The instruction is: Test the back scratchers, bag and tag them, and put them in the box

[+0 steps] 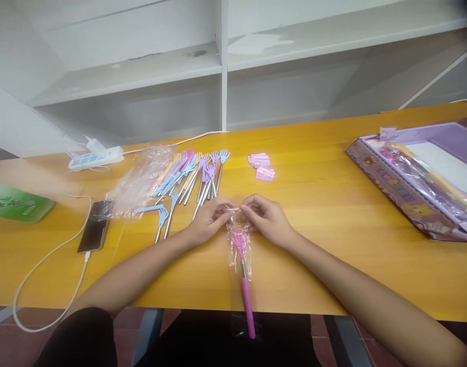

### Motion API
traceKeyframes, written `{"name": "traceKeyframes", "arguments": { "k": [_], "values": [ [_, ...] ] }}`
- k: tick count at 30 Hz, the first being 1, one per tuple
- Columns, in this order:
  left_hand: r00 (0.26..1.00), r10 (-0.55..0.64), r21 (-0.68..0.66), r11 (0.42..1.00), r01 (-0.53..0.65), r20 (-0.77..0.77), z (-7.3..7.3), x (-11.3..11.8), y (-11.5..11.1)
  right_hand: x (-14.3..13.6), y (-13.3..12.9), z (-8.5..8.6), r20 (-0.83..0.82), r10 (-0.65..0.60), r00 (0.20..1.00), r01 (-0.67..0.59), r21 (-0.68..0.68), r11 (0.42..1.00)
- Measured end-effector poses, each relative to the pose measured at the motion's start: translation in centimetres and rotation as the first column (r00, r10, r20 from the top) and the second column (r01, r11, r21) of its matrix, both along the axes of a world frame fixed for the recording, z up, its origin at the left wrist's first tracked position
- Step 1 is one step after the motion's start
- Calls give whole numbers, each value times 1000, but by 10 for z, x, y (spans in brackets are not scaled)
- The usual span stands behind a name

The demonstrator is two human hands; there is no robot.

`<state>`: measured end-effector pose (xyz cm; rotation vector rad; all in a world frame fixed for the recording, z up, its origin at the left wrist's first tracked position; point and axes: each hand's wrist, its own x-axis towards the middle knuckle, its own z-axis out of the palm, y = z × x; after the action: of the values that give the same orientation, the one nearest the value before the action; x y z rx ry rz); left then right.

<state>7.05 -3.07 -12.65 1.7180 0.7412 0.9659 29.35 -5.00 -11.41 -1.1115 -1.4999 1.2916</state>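
Observation:
A pink back scratcher point(247, 300) lies inside a clear plastic bag point(233, 275), its hand-shaped head toward me-away end and its handle past the table's front edge. At the bag's far end, my left hand point(214, 219) pinches the plastic between thumb and fingers. Close beside it, my right hand point(267, 218) pinches the same end. Left of my hands lies a pile of back scratchers point(193, 176) in blue, purple, pink and yellow, with metal rods. Small pink cards point(262, 164) lie in a stack beyond my right hand.
Clear empty bags point(141, 178) lie left of the pile. A phone point(94, 224) with a white cable and a power strip point(96, 158) are at the left, near a green package point(19, 201). A purple box point(412, 193) holding bagged scratchers stands at the right. White shelves point(223, 66) rise behind.

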Motion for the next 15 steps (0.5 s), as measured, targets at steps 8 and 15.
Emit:
{"name": "traceKeyframes", "arguments": {
  "k": [8,15],
  "values": [
    [973,53,198,980,-7,-225,14,-4,3,14,15,-1,103,71,992,-81,93,992],
    [987,41,34,999,-36,-155,11,-2,3,69,65,-24,587,-418,693,48,541,840]
  ]
}}
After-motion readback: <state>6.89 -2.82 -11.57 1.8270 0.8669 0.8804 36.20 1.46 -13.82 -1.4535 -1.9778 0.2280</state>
